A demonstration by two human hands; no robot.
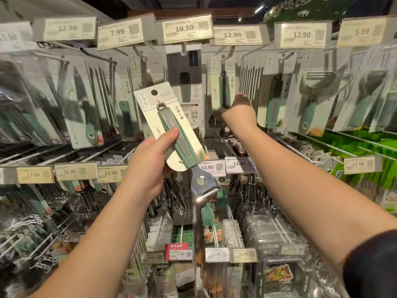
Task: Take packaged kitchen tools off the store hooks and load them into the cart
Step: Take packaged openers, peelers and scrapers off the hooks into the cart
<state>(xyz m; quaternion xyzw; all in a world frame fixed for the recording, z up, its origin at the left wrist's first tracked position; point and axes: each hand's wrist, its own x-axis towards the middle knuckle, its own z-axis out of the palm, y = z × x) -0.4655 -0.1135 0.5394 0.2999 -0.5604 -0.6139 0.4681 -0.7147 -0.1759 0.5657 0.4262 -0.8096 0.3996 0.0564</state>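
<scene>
Before the hooks, left hand (148,160) grips a carded peeler (171,130).

A store display wall (187,190) of pegboard and wire hooks fills the view, its rows marked by price tags (184,32) along the top edge, a second row (75,172) at mid height and a third (217,254) near the bottom. Above the top tags the ceiling (225,5) is dark, with one small bright lamp (258,9) and a band of green foliage decor (300,9) toward the upper right corner. Green backing (365,145) shows behind the hooks at the right edge.
</scene>
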